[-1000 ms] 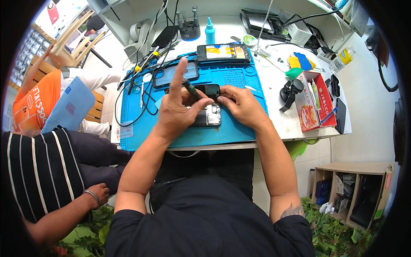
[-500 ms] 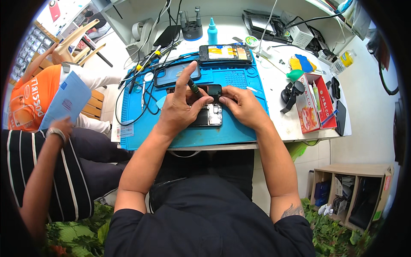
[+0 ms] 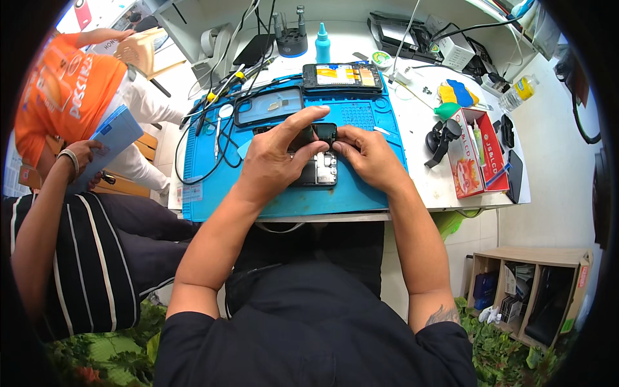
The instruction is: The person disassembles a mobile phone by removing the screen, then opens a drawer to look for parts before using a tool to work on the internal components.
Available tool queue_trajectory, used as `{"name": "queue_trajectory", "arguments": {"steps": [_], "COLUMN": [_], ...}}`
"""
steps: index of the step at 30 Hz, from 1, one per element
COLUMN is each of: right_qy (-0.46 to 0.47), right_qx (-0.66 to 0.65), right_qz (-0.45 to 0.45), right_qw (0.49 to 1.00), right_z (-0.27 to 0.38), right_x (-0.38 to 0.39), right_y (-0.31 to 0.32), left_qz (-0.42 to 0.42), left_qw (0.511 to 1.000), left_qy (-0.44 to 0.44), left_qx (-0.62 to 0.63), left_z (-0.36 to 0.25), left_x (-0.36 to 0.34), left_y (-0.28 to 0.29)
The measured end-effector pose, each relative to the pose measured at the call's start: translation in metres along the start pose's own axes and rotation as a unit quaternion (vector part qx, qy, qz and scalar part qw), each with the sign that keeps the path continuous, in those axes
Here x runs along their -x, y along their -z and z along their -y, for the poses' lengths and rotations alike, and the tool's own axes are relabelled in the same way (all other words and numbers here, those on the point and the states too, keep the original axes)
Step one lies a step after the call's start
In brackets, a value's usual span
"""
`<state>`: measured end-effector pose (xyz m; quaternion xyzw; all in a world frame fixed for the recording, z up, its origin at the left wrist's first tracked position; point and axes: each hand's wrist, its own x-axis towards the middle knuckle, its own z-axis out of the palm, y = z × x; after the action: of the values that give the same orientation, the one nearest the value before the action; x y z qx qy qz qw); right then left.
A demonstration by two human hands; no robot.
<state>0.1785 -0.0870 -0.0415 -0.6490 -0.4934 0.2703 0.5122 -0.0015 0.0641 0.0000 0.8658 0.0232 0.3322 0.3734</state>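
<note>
An opened phone (image 3: pixel 327 169) lies on the blue repair mat (image 3: pixel 348 203), its silvery inner parts showing. A black piece (image 3: pixel 327 132) stands at the phone's far end. My left hand (image 3: pixel 267 158) is over the phone's left side, thumb and fingers curled round a dark screwdriver (image 3: pixel 302 138) that is mostly hidden. The left index finger arches above it. From the right, my right hand (image 3: pixel 367 158) pinches the edge of the black piece between thumb and fingertips.
Behind the hands lie a phone frame (image 3: pixel 268 107) and another opened phone (image 3: pixel 342 77). Tangled cables (image 3: pixel 213 122) run along the left. A blue bottle (image 3: pixel 322 45) stands at the back, a red box (image 3: pixel 480 155) at right. Two people, one holding a blue folder (image 3: pixel 118 134), are at left.
My left index finger has come down from pointing up and now arches right. The screwdriver's handle, visible before, is mostly hidden. At left, the person in orange has straightened and the blue folder has shifted.
</note>
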Motion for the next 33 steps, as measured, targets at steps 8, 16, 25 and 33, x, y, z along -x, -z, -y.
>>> {"name": "queue_trajectory", "arguments": {"steps": [8,16,25,33], "right_qy": [0.041,0.022,0.021,-0.008], "right_qx": [0.002,0.023,-0.004,0.024], "right_qz": [-0.024,-0.012,-0.011,0.006], "right_qw": [0.999,0.999,1.0,1.0], "right_z": [-0.011,-0.003,-0.005,-0.005], "right_x": [-0.004,0.0,0.001,0.001], "right_y": [-0.004,0.0,-0.002,0.001], "left_qz": [0.056,0.074,0.079,0.099], "left_qw": [0.998,0.996,0.996,0.991], "left_qy": [-0.006,-0.005,-0.028,-0.015], "left_qx": [0.025,-0.041,-0.041,-0.089], "left_z": [-0.012,-0.019,-0.017,-0.023], "left_x": [-0.007,-0.019,-0.026,-0.029], "left_y": [0.013,0.026,0.03,0.035]}}
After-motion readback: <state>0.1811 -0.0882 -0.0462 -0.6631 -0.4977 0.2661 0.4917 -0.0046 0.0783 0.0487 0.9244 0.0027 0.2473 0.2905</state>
